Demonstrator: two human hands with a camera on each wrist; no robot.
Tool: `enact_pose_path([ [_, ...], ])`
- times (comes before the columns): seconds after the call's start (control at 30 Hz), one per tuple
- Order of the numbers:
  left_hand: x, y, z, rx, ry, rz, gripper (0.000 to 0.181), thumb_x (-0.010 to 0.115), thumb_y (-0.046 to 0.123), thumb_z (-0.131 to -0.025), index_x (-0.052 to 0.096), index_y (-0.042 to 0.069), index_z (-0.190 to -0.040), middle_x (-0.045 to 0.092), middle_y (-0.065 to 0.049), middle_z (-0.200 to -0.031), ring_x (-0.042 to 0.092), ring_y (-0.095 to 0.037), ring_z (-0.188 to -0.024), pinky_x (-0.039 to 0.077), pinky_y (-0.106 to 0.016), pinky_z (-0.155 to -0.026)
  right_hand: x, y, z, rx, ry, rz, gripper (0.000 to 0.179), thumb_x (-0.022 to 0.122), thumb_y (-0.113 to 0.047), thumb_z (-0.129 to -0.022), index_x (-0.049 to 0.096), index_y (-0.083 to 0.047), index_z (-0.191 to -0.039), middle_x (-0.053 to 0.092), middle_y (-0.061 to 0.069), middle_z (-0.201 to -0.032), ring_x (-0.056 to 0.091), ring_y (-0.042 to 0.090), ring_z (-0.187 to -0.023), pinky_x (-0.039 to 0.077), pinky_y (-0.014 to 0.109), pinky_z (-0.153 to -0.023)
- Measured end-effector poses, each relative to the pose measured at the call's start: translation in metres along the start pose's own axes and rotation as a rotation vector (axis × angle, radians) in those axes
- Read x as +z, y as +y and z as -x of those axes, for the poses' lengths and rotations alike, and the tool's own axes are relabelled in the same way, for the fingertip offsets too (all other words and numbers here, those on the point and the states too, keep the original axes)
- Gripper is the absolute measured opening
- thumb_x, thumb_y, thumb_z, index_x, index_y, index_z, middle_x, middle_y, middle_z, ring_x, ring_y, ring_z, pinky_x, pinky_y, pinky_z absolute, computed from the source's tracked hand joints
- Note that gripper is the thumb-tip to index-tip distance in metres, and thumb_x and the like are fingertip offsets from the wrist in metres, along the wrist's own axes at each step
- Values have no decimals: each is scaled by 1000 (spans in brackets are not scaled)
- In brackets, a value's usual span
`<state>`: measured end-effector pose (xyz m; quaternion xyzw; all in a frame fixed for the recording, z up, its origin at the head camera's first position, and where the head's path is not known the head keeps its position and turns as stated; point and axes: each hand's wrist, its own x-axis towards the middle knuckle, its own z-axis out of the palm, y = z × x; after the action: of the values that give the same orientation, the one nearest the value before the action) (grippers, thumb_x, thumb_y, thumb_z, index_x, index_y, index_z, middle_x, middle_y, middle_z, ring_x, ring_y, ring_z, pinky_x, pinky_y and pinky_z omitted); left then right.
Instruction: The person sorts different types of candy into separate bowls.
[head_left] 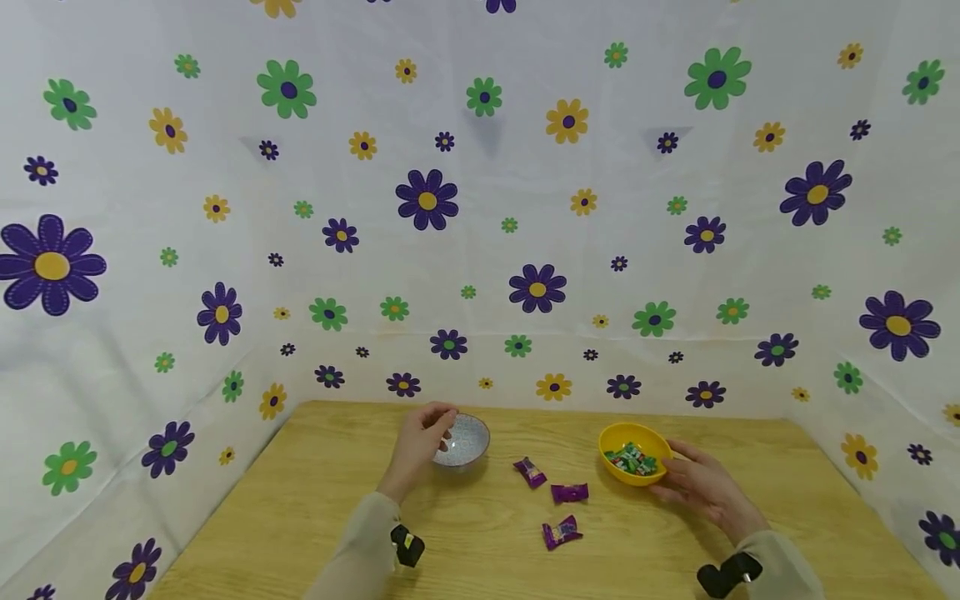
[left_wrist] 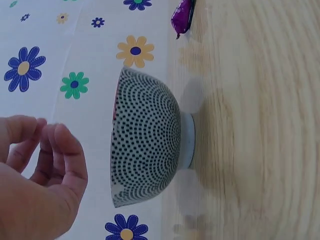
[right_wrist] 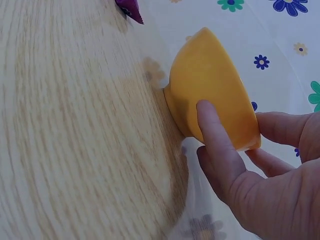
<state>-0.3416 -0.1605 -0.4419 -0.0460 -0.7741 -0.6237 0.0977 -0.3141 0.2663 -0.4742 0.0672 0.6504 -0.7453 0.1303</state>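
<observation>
My left hand (head_left: 422, 440) is at the left rim of a grey patterned bowl (head_left: 467, 442). In the left wrist view its fingers are loosely curled toward the thumb, with nothing showing between them. That view also shows the bowl's dotted outer wall (left_wrist: 147, 137), upright on its foot. On the right, my right hand (head_left: 705, 486) holds a yellow bowl (head_left: 617, 433) by its right side, fingers and thumb spread round the wall and rim. Inside it lie several green-wrapped candies (head_left: 632, 459). The right wrist view shows the bowl's base (right_wrist: 175, 112) at the wooden surface.
Three purple-wrapped candies lie between the bowls: one near the grey bowl (head_left: 530, 472), one in the middle (head_left: 570, 493), one closer to me (head_left: 561, 532). A flower-printed cloth (head_left: 480, 250) stands behind and on both sides of the wooden table (head_left: 300, 517).
</observation>
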Motion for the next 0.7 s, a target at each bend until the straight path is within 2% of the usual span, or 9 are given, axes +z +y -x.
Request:
enact_pose_path([
  [0.13,-9,-3,-2,-27,106,-36,25,59,19,-99,68,3,-115,63,-19,-104,54,-16,-79,49,-20,-62,1,-3,1,-11,24,27,65,46,-14,-104,11,-2,-156,19,35,-155,62,19,-105,55,40,-91],
  [0.27,-18,-11,-3,-83,207,-60,24,60,18,-97,69,4,-115,64,-16,-108,54,-18,-86,48,-19,-66,2,-4,2,-19,41,43,64,47,-15,-103,13,-2,-156,21,35,-155,62,19,-105,55,39,-91],
  [0.4,-26,-17,-2,-127,267,-68,25,62,16,-95,68,2,-116,64,-14,-110,54,-20,-94,45,-17,-72,2,-4,3,-28,50,19,63,46,-13,-103,14,-1,-156,20,35,-155,62,19,-107,55,39,-90],
  [0.53,-30,-20,1,-153,259,-27,27,60,12,-96,65,-2,-119,62,-18,-115,53,-21,-97,48,-23,-76,0,-3,3,-34,55,10,63,47,-12,-103,14,-1,-156,19,34,-156,63,18,-107,55,38,-91],
  [0.7,-31,-26,1,-210,182,15,32,54,10,-99,59,-3,-128,56,-22,-130,53,-28,-109,50,-44,-95,-2,-1,5,-22,91,24,63,49,-11,-102,17,-3,-156,25,32,-155,63,16,-104,55,39,-91],
])
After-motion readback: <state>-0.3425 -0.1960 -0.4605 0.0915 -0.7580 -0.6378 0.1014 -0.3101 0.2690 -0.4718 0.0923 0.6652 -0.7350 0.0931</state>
